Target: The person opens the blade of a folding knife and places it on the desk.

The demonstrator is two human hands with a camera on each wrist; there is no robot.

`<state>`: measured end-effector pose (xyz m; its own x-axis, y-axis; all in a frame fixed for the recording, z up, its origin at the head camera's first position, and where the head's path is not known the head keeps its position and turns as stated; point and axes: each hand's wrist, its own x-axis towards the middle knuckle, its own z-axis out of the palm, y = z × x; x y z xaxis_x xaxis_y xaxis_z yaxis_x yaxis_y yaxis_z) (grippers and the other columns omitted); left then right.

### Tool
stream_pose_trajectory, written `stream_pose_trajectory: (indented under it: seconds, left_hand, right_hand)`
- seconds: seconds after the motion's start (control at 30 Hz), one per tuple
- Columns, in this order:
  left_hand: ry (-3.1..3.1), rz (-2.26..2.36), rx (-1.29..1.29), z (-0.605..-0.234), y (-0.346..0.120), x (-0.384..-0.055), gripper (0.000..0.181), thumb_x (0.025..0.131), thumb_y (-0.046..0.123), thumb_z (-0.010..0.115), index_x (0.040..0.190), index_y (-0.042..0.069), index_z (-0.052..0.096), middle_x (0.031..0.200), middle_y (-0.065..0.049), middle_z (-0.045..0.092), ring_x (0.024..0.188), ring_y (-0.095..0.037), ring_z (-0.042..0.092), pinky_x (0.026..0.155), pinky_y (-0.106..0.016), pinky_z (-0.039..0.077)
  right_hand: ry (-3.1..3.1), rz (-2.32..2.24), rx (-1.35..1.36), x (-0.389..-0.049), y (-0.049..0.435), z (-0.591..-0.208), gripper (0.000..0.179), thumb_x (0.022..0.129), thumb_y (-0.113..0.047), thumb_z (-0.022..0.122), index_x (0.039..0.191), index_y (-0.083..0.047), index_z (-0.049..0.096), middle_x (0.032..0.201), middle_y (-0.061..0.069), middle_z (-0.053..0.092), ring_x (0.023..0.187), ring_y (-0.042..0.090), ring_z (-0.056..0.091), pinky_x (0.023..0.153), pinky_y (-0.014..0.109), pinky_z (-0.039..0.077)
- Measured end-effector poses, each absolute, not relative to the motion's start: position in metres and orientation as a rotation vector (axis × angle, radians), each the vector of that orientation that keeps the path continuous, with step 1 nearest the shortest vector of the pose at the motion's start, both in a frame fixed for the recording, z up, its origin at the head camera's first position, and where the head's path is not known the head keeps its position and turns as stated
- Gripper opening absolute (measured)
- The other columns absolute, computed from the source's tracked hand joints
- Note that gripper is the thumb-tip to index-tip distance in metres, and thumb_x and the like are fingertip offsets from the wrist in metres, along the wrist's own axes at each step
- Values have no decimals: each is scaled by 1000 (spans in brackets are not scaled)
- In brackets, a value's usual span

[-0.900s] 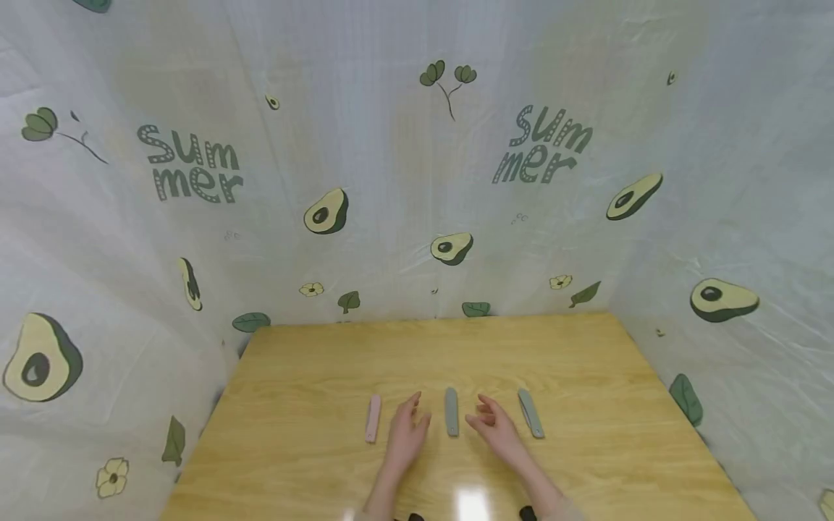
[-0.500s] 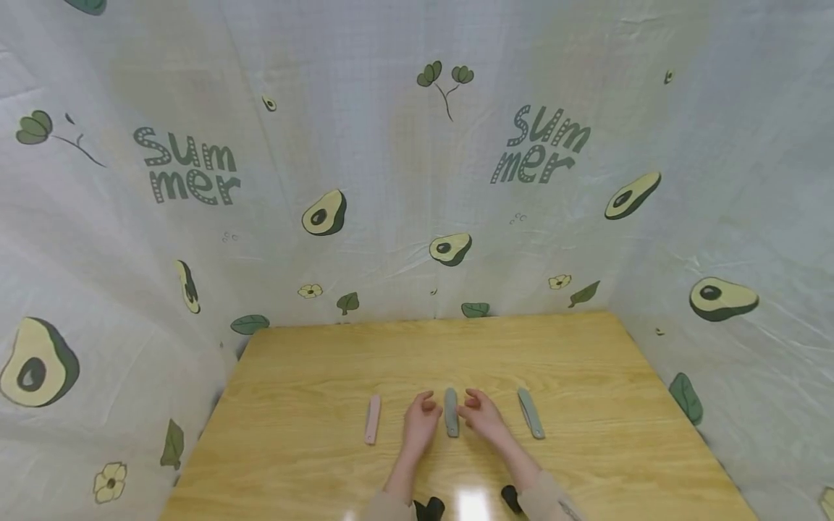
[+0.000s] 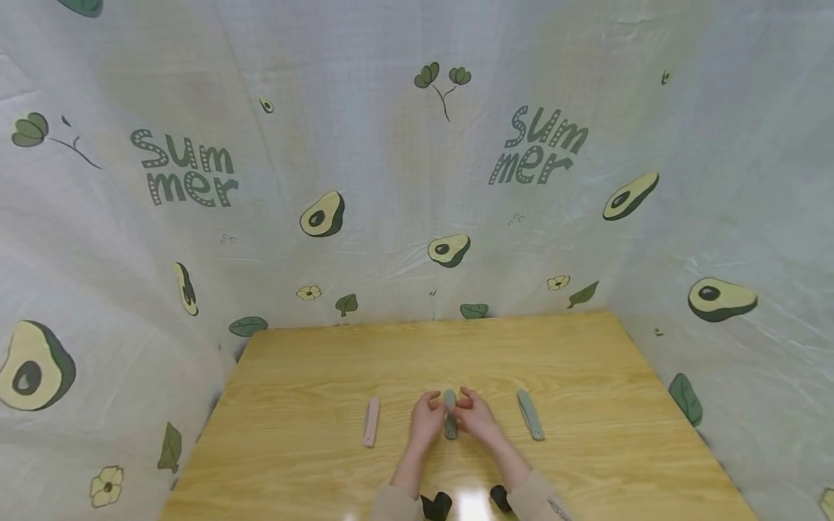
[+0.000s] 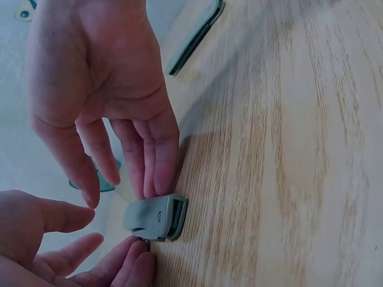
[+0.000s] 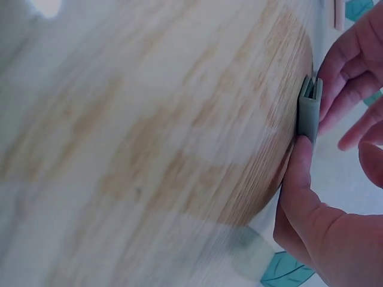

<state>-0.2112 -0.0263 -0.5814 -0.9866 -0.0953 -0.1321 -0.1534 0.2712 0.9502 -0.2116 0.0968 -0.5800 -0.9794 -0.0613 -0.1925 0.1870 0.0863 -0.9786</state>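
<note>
Between my two hands a flat grey-green bag clip (image 3: 450,433) lies on the wooden table. My left hand (image 3: 426,420) touches its left side with straight lower fingers (image 4: 154,173), thumb and index off it. From the other side, fingertips of my right hand (image 3: 478,417) meet the clip (image 5: 309,116). Above the clip, fingertips of both hands come close together and cover its middle in the head view. A pink clip (image 3: 371,422) lies left of my left hand. Right of my right hand is a second grey-green clip (image 3: 531,414), tilted, with its two bars slightly apart at the far end.
The wooden table (image 3: 313,376) reaches back to a pale curtain (image 3: 378,145) printed with avocados and leaves, which also hangs along both sides. Black wrist straps (image 3: 438,505) show near the cuffs. A bright glare spot (image 3: 472,504) lies on the table's near part.
Both hands have moved inward from either side and now reach the middle clip. All three clips stay in about the same places.
</note>
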Motion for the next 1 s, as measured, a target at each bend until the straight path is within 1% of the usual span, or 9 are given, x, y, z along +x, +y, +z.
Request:
stream_pose_trajectory:
  seconds: [0.1, 0.23, 0.37, 0.43, 0.5, 0.6, 0.73, 0.83, 1.0]
  left_hand:
    - [2460, 1875, -245, -584, -25, -212, 36, 88, 1, 59, 122, -9, 58, 101, -23, 68, 87, -27, 67, 69, -34, 59]
    - [2468, 1895, -253, -586, -25, -214, 32, 87, -1, 60, 119, -8, 61, 99, -21, 69, 88, -27, 67, 71, -36, 59]
    - [2405, 1979, -254, -586, -27, -214, 35, 83, -6, 60, 118, -9, 61, 98, -22, 68, 82, -26, 67, 64, -34, 60]
    - [2331, 2052, -249, -586, -29, -213, 38, 81, -10, 59, 119, -11, 60, 98, -23, 67, 79, -26, 67, 62, -33, 60]
    - [2253, 2119, -242, -587, -30, -211, 42, 78, -14, 57, 120, -12, 59, 98, -24, 67, 79, -26, 67, 62, -34, 61]
    - [2155, 2194, -226, -588, -33, -210, 45, 77, -18, 56, 122, -14, 57, 97, -24, 66, 78, -26, 67, 63, -36, 62]
    - [2121, 2215, -205, -589, -36, -209, 46, 78, -18, 57, 124, -13, 57, 96, -20, 65, 74, -20, 66, 61, -34, 62]
    - [2103, 2214, -169, -588, -38, -210, 45, 80, -17, 60, 125, -12, 57, 94, -19, 65, 72, -18, 65, 62, -35, 62]
    - [2085, 2206, -52, -585, -43, -211, 39, 83, -13, 61, 122, -14, 58, 88, -19, 65, 70, -17, 63, 64, -40, 62]
  right_hand:
    - [2206, -1995, 146, -213, 95, -580, 59, 89, 4, 60, 139, 19, 32, 116, 38, 51, 92, 33, 63, 76, 40, 60]
    - [2258, -1972, 154, -215, 95, -579, 55, 88, 4, 61, 136, 18, 37, 113, 37, 56, 88, 25, 63, 72, 35, 58]
    - [2261, -1997, 136, -215, 95, -580, 53, 87, 6, 60, 134, 20, 38, 111, 37, 58, 89, 27, 63, 72, 31, 57]
    - [2268, -2006, 132, -215, 96, -582, 51, 87, 7, 60, 133, 20, 39, 110, 37, 59, 91, 29, 64, 72, 32, 57]
    - [2271, -2014, 131, -215, 96, -584, 51, 87, 7, 60, 132, 20, 40, 109, 37, 59, 93, 31, 64, 74, 34, 59]
    - [2273, -2019, 124, -214, 98, -585, 50, 87, 7, 61, 131, 20, 41, 106, 36, 61, 91, 30, 65, 74, 35, 60]
    - [2267, -2025, 107, -213, 99, -586, 48, 88, 6, 62, 130, 19, 43, 95, 27, 66, 84, 24, 65, 72, 32, 58]
    - [2269, -2023, 63, -213, 101, -584, 45, 88, 5, 63, 128, 19, 47, 89, 20, 67, 81, 22, 65, 71, 32, 58]
    - [2260, -2000, -47, -213, 104, -578, 42, 89, 4, 64, 126, 17, 49, 87, 19, 67, 76, 20, 64, 69, 37, 59]
